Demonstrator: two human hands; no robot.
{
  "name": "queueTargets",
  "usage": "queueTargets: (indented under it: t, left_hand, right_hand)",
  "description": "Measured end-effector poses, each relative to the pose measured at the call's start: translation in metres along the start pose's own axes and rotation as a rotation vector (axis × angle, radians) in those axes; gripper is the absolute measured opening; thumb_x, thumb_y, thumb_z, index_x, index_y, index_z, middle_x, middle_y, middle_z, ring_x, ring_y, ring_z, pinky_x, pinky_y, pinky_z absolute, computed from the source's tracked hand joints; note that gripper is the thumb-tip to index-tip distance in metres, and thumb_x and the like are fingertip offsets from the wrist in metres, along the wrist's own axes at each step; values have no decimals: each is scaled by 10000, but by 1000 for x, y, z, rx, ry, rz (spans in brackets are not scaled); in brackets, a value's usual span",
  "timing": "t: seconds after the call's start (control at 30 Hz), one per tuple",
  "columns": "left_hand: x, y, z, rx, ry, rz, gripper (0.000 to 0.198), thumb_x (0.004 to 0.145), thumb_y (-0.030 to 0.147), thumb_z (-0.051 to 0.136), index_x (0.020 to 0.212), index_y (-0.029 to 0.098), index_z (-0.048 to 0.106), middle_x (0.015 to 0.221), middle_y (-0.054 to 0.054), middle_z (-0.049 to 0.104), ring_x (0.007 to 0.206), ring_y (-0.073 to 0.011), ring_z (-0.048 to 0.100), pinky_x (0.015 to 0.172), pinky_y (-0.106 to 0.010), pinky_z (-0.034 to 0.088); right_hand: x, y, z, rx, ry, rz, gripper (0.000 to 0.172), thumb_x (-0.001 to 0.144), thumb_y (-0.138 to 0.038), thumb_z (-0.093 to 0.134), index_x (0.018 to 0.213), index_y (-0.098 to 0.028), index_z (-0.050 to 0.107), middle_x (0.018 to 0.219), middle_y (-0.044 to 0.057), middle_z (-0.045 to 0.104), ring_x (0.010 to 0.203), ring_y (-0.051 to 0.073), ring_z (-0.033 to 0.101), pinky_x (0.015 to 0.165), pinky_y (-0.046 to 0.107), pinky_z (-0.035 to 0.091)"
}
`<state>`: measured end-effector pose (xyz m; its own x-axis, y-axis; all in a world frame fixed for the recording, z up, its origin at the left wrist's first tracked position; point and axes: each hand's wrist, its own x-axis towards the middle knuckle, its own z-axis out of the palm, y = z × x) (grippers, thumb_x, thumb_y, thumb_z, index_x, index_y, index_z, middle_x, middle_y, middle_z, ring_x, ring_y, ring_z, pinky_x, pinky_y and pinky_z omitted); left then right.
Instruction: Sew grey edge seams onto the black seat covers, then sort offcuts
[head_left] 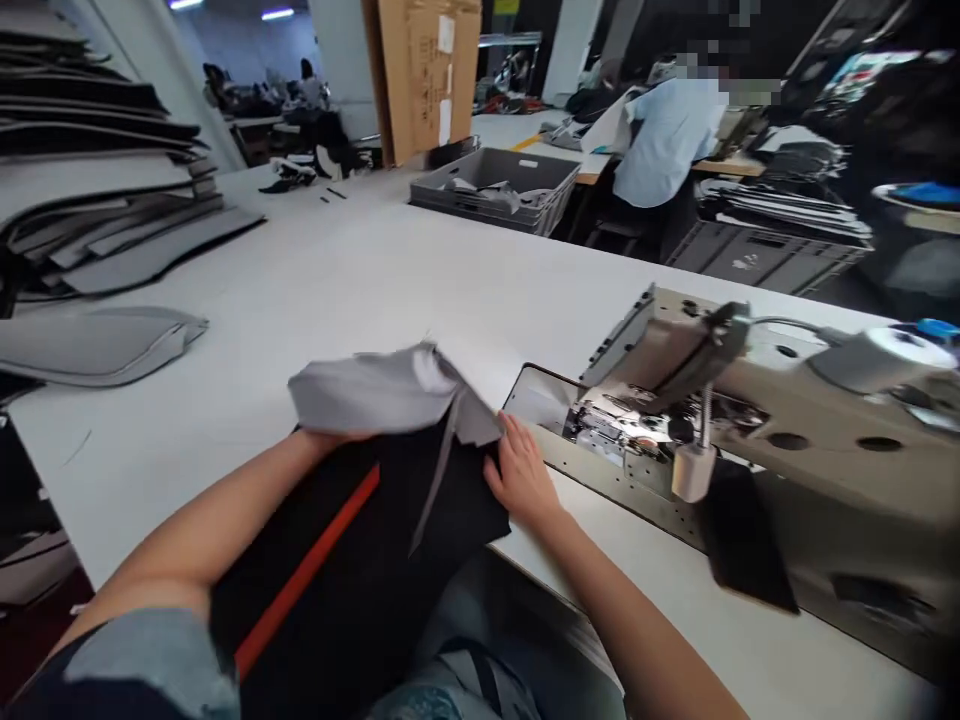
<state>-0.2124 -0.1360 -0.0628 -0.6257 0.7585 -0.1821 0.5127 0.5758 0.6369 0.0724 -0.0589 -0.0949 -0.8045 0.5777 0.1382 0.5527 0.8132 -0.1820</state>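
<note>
Table (360, 290): white, and it fills most of the view from your near edge to the far left.

Sewing machine (825, 440): grey, on the right, with its body running from near right toward far left.

Stack of sheets (97, 180): grey and black, at the far left. A single grey pad (90, 345) lies flat just nearer than it.

Crate (495, 185): grey, at the far edge of the table. Behind it, to the right, a person in a light blue shirt (667, 130) sits with their back to you.

Black cloth (360, 570): hangs from your lap up onto the near table edge, just left of the machine. Its long axis runs from near left to far right. The orange stripe (307, 570) follows that line and points toward the machine.

Grey cloth (375, 390): folded over the far end of the black cloth and touching it.

Left hand (337, 436): tucked under the grey cloth with only the wrist edge showing, so you cannot tell its grip.

Right hand (521, 480): fingers straight, palm down, lying flat on the right edge of the black cloth.
</note>
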Motion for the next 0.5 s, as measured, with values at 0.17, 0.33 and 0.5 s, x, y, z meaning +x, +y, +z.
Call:
queueTargets:
  t: [0.17, 0.33, 0.5]
  left_hand:
    - [58, -11, 6, 316, -205, 334, 691, 871, 519, 595, 1479, 255, 400, 1600, -105, 190, 1494, -303, 79, 1195, -515, -1]
    - [107, -12, 0, 521, -306, 652, 584, 982, 490, 326, 1520, 263, 310, 1608, -66, 177, 1496, -221, 110, 1207, -425, 52]
    - [132, -55, -45, 565, 33, 596, 504, 957, 367, 400, 1408, 164, 496, 1587, -128, 237, 1473, -257, 186, 1202, -425, 126]
  right_hand:
    - [-4, -5, -3, -157, 133, -85, 550, 970, -300, 393, 1501, -170, 329, 1590, 164, 195, 1475, 358, 140, 1157, 597, 189]
    - [26, -32, 3, -113, -93, -410, 565, 954, -288, 381, 1513, -236, 319, 1577, 109, 273, 1459, 274, 238, 1177, 532, 204]
    - [55, -76, 40, -95, 67, -346, 556, 940, -271, 394, 1492, -211, 371, 1546, 116, 338, 1426, 292, 311, 1140, 502, 294]
